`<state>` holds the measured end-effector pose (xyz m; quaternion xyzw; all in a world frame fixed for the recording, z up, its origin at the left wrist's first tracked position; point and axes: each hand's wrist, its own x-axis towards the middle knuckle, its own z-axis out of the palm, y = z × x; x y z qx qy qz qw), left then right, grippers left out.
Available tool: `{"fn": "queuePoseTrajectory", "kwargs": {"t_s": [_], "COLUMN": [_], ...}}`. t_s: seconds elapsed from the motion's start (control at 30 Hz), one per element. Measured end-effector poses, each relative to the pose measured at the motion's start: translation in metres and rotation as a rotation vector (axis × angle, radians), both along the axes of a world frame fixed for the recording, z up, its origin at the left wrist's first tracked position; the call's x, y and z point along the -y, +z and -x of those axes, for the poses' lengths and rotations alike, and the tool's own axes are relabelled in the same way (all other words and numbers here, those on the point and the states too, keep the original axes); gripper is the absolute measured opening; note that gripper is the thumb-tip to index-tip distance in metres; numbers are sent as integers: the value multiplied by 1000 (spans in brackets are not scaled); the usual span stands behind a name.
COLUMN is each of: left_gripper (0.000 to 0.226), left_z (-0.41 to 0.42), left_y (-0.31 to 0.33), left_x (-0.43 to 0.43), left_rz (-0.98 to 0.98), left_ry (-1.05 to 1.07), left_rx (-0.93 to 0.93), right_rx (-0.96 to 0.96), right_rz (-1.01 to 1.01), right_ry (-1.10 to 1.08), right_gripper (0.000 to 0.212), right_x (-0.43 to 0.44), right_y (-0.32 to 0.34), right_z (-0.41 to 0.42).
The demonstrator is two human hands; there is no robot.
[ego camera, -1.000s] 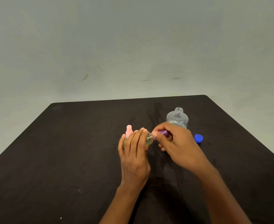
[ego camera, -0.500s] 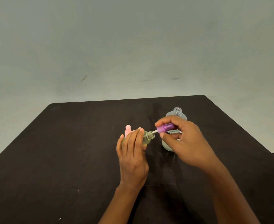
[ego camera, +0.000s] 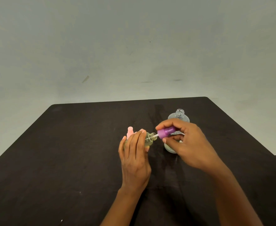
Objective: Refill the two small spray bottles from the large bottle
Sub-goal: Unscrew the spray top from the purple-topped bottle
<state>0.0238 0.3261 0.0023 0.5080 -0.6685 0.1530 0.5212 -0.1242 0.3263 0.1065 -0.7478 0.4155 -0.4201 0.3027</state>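
Black and matte, the desk (ego camera: 68,152) carries everything. Far right of centre stands a large clear plastic bottle (ego camera: 179,117), upright and uncapped; how full it is cannot be told behind the right hand (ego camera: 187,147). At centre the left hand (ego camera: 135,160) curls its grip round a small clear round bottle (ego camera: 148,140), tilted rightward, with pale yellow liquid inside. The right grip pinches a purple spray cap (ego camera: 165,133) between thumb and fingers, its white tube at the small bottle's open neck. A pink-topped spray bottle (ego camera: 130,131) stands just beyond the left fingers.
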Motion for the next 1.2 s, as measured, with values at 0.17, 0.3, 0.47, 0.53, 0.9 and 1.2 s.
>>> {"fn": "queuePoseTrajectory", "kwargs": {"t_s": [0.17, 0.3, 0.47, 0.53, 0.9, 1.2], "left_gripper": [40, 40, 39, 40, 44, 40], "left_z": [0, 1, 0, 0, 2, 2], "left_y": [-1, -2, -3, -3, -2, -2], "left_x": [2, 2, 2, 2, 2, 0], "left_rz": [27, 32, -2, -34, -10, -37], "left_ry": [-6, -21, -41, -69, -158, -235], "left_rx": [-17, -78, -137, -168, -226, -255], "right_rx": [143, 258, 489, 547, 247, -45], "right_rz": [19, 88, 88, 112, -5, -131], "right_ry": [-22, -118, -370, -514, -945, -846], "right_gripper": [38, 39, 24, 20, 28, 35], "right_x": [2, 7, 19, 24, 44, 52], "right_y": [11, 16, 2, -6, -72, -105], "right_z": [24, 45, 59, 61, 66, 57]}}
